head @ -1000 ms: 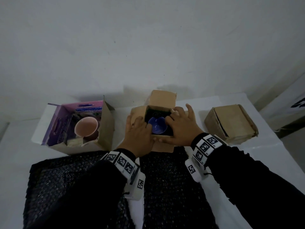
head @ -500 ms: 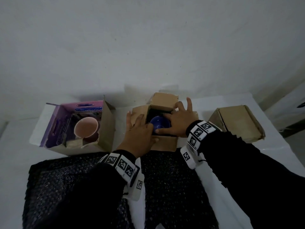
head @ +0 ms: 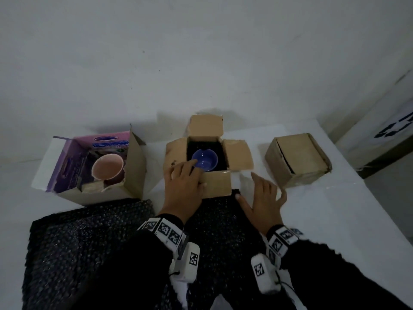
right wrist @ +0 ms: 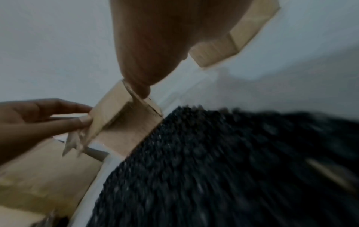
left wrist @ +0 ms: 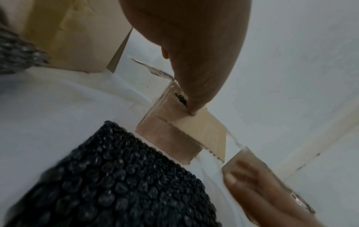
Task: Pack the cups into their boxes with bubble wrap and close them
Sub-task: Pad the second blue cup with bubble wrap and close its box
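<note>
A blue cup (head: 205, 161) sits in the open middle brown box (head: 237, 157), on black bubble wrap lining. My left hand (head: 190, 175) grips the box's near flap at its left corner, fingers over the top toward the cup and thumb outside. The right wrist view shows this left hand (right wrist: 38, 119) pinching the flap of the box (right wrist: 124, 127). My right hand (head: 261, 193) hovers with fingers spread just right of the box, holding nothing. A pink cup (head: 107, 168) lies tilted in the open purple box (head: 67, 166) at the left.
A closed brown box (head: 299, 157) stands at the right. A large black bubble wrap sheet (head: 89, 238) covers the near part of the white table (head: 335, 209), under both forearms. The wall is close behind the boxes.
My right hand has left the middle box and drawn back toward me and to the right. The box's flaps now lie spread open. My left hand stays on the near flap.
</note>
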Demonstrator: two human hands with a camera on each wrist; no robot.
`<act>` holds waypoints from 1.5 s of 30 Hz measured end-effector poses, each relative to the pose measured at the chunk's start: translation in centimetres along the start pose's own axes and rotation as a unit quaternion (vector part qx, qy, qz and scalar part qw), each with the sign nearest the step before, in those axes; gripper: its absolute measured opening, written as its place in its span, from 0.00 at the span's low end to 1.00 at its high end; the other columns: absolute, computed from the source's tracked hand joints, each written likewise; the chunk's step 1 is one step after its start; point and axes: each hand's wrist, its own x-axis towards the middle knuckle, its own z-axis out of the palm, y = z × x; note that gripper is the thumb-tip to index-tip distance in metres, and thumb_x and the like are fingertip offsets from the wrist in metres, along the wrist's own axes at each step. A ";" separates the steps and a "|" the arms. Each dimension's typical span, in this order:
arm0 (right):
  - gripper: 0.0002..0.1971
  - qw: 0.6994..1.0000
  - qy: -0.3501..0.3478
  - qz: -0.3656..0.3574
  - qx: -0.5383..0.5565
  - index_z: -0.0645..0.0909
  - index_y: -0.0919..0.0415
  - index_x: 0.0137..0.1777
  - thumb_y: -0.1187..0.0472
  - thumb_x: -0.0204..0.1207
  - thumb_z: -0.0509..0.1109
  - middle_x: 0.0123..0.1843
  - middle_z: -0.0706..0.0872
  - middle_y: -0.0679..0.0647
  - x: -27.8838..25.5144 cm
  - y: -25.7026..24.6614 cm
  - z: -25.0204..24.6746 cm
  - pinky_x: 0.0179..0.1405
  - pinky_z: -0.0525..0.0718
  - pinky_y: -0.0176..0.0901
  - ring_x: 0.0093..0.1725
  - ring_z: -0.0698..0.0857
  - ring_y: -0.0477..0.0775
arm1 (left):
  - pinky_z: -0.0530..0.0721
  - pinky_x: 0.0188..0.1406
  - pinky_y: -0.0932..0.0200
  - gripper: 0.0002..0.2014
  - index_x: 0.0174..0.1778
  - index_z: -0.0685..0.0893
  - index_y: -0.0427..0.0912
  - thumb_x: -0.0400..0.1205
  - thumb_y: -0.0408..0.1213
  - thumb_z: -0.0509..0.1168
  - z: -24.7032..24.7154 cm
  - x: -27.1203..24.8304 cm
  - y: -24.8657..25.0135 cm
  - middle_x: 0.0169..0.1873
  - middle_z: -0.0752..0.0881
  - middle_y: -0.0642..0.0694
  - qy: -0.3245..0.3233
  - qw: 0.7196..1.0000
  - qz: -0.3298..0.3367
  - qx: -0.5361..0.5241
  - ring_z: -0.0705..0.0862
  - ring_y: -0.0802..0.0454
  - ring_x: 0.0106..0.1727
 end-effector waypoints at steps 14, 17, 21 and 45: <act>0.11 0.919 -0.266 -0.066 0.285 0.77 0.51 0.45 0.61 0.73 0.78 0.42 0.85 0.47 -1.4 -3.9 -4.9 0.42 0.78 0.33 0.43 0.83 0.47 | 0.61 0.78 0.48 0.39 0.82 0.62 0.54 0.76 0.64 0.63 -1.5 -6.5 0.6 0.80 0.68 0.50 -0.107 0.966 0.104 -0.211 0.63 0.49 0.82; 0.13 0.908 -0.227 -0.052 0.348 0.75 0.54 0.47 0.60 0.73 0.79 0.43 0.86 0.52 -0.7 -5.4 -7.4 0.44 0.81 0.44 0.41 0.84 0.50 | 0.70 0.60 0.47 0.28 0.76 0.71 0.60 0.78 0.55 0.65 -2.8 -5.5 0.6 0.65 0.83 0.54 -0.102 0.978 0.093 -0.155 0.77 0.47 0.65; 0.22 0.887 -0.262 -0.036 0.378 0.76 0.54 0.55 0.59 0.67 0.84 0.53 0.89 0.57 -0.3 -5.7 -9.7 0.52 0.85 0.46 0.50 0.88 0.52 | 0.81 0.48 0.52 0.09 0.50 0.89 0.48 0.75 0.40 0.74 -5.1 -4.4 0.3 0.47 0.83 0.51 0.026 0.966 0.071 -0.248 0.81 0.49 0.48; 0.23 0.939 -0.018 -0.224 0.262 0.78 0.49 0.64 0.40 0.74 0.73 0.63 0.80 0.46 1.9 -11.4 -15.0 0.62 0.76 0.38 0.63 0.76 0.44 | 0.84 0.62 0.40 0.09 0.58 0.86 0.39 0.84 0.30 0.65 -14.2 3.0 2.8 0.52 0.91 0.38 0.036 0.734 -0.232 -0.637 0.88 0.39 0.57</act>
